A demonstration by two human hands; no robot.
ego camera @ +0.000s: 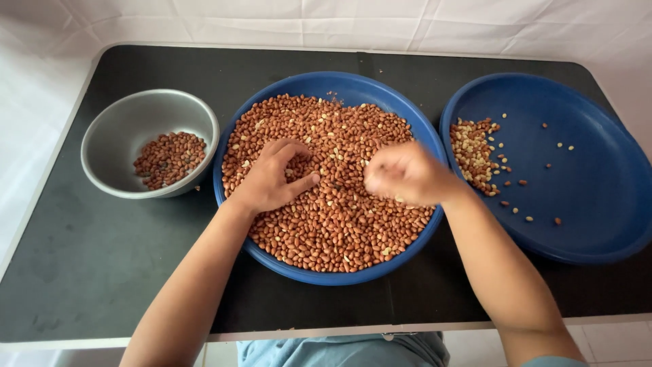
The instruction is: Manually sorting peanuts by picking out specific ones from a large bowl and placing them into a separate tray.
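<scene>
Peanuts fill the middle plate; left hand pinches lightly, blurred right hand seems loosely closed, so small, careful picks suit.

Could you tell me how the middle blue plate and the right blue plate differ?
The middle blue plate is heaped almost rim to rim with red-skinned peanuts; the right blue plate holds only a small pile at its left edge plus scattered nuts. Both hands, the left hand and right hand, are over the middle plate; none is over the right plate. Both plates are round, blue and sit on the black table.
</scene>
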